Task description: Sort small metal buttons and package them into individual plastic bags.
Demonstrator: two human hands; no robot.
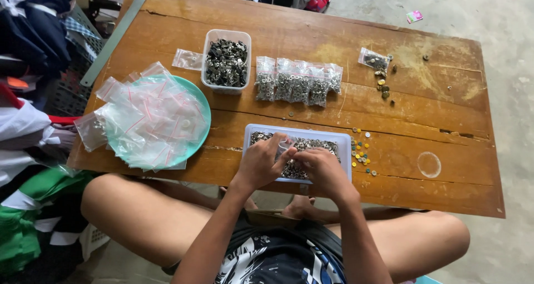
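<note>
**Clear little bag, filled over the tray**

Clear plastic, thin and limp: small bag (285, 146) pinched at its mouth between left hand (260, 163) and right hand (321, 170), both grips pressed together on it, just above white tray (345, 145) of tiny metal rings at tabletop (445, 117) near edge. Looked light, floppy, slippery; likely best held by the top rim. Rings small, hard, prone to scatter. Filled bags (297, 82) lined up beyond, empty bags heaped on teal plate (204, 111).

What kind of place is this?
Probably a small home workshop for packing metal fasteners: a low wooden table on a bare floor, trays of small metal parts, filled little bags, and clothes piles.
</note>
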